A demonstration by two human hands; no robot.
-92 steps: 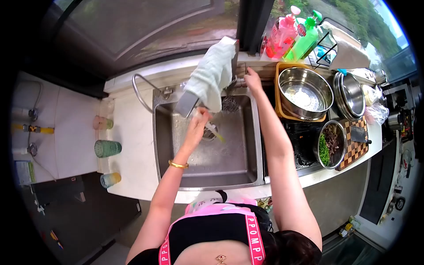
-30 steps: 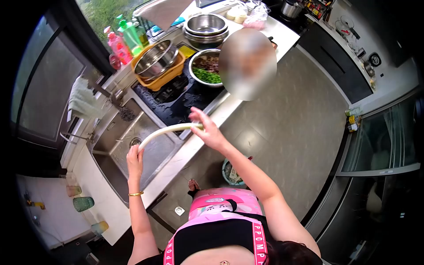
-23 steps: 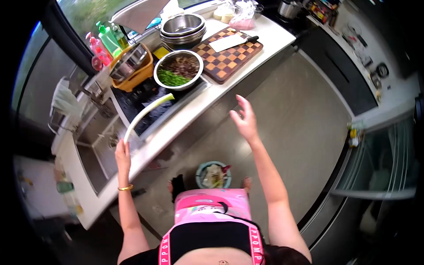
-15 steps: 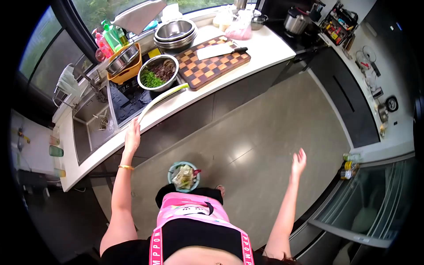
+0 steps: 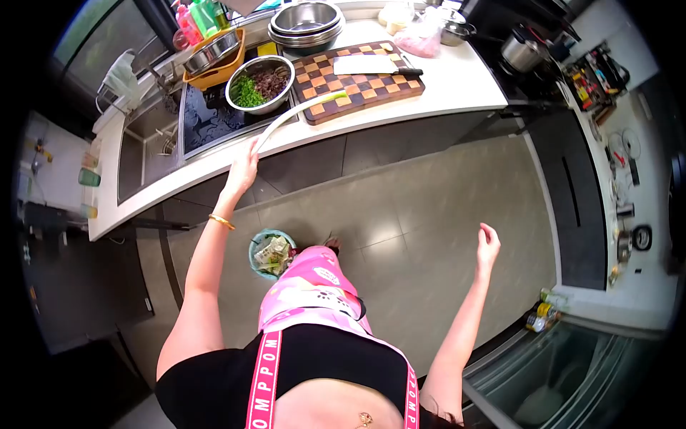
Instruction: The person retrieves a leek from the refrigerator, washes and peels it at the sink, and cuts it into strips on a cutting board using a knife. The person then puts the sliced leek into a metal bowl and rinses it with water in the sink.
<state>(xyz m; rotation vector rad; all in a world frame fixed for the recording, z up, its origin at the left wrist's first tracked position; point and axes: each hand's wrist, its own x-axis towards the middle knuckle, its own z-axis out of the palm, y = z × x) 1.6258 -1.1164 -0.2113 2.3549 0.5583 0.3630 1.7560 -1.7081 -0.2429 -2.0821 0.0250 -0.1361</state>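
Note:
My left hand [image 5: 244,169] is closed around the pale end of a long green onion [image 5: 294,113]. The onion slants up and to the right, its greener tip over the near part of a checkered cutting board [image 5: 368,96]. A cleaver [image 5: 364,65] lies flat on that board, black handle to the right. Left of the board stands a steel bowl [image 5: 261,111] with chopped greens [image 5: 248,91] and a dark minced food [image 5: 271,84]. Out over the floor on the right, my right hand [image 5: 487,247] is empty, its fingers loosely bent and open.
A bin with waste [image 5: 271,255] stands on the floor by my legs. The sink [image 5: 146,157] is at the left, with an orange basket [image 5: 214,66] behind it. Stacked steel bowls [image 5: 306,19] sit behind the board. A pot [image 5: 524,50] stands on the stove.
My left hand has moved up and right along the counter with the green onion, whose tip now reaches over the board. The view has shifted, and my right hand's fingers are more bent.

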